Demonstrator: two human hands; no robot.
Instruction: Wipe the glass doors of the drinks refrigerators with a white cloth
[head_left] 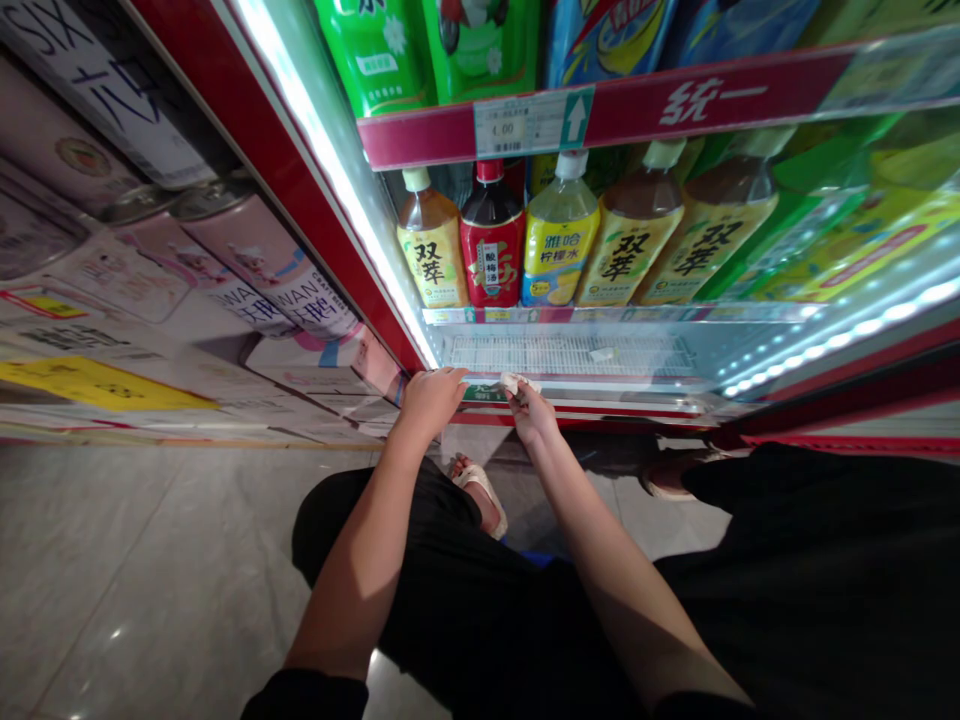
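Note:
My right hand (531,408) pinches a crumpled white cloth or tissue (516,381) against the front rim of the cooler's bottom shelf. Between my hands a green label (480,393) shows on that rim. My left hand (433,398) rests at the lower left corner of the cooler frame, fingers laid over the edge and pointing right; it appears to hold nothing. Behind both hands is the white wire rack (562,355), with a small pale piece (602,355) lying on it.
Bottled drinks (561,245) line the shelf above, under a red price strip (675,100). Pink cans (274,265) and cartons stand left, beside the red door frame (300,190). A sandalled foot (484,495) is on the tiled floor (150,570), another farther right.

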